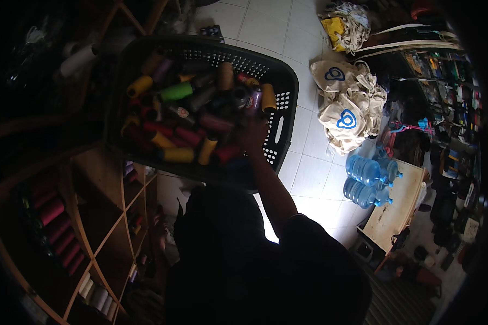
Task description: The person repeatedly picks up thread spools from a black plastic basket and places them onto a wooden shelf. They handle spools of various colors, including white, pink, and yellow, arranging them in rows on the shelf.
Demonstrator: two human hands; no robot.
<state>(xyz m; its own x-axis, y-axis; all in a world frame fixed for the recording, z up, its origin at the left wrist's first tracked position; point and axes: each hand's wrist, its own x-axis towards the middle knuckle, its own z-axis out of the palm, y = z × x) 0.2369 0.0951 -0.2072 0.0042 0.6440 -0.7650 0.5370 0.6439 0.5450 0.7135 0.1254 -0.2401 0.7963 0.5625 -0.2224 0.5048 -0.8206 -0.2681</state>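
A dark plastic basket [293, 92] with perforated walls holds many thread spools in several colours, among them a bright green spool [177, 91], a tan spool [225, 76] and a yellow spool [178, 155]. My right hand [253, 135] reaches over the basket's near right side and down among the spools. Deep shadow covers its fingers, so whether they grip a spool cannot be made out. By the edge of the wooden shelf, low on the left, my left hand [158, 230] shows only dimly. Its fingers are too dark to read.
On the left stands a wooden shelf [106, 238] with compartments, some holding pink spools [51, 211] and pale spools [97, 298]. Cream cloth bags [347, 108] lie on the white tiled floor [265, 24] to the right. Blue water bottles [364, 170] lie beside a wooden table [393, 206].
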